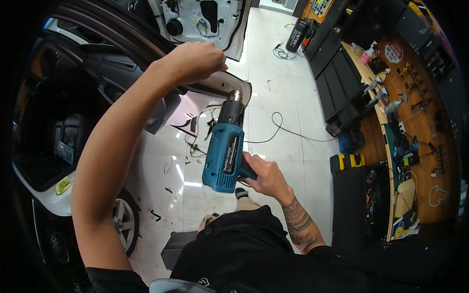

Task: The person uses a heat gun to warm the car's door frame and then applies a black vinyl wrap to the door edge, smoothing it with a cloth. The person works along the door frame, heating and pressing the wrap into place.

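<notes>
My right hand (pixel 267 178) is wrapped round the grip of a teal and black heat gun (pixel 222 155). The gun points away from me, and its metal nozzle (pixel 236 96) is next to the edge of an open car door (pixel 243 86). Beyond the nozzle and a little to its left, my left hand (pixel 200 61) is closed above the dark upper frame of that door. Its fingers curl downward, and whatever they hold is hidden. A thin cord (pixel 273 136) runs along the floor to the right of the gun.
Another door with its inner panel off (pixel 207 24) stands at the far side. On the right, a workbench (pixel 381 112) carries tools and bottles above dark cabinets (pixel 337 83). A grey box (pixel 176 248) sits by my legs, near a car wheel (pixel 124 222). Scraps litter the tiles.
</notes>
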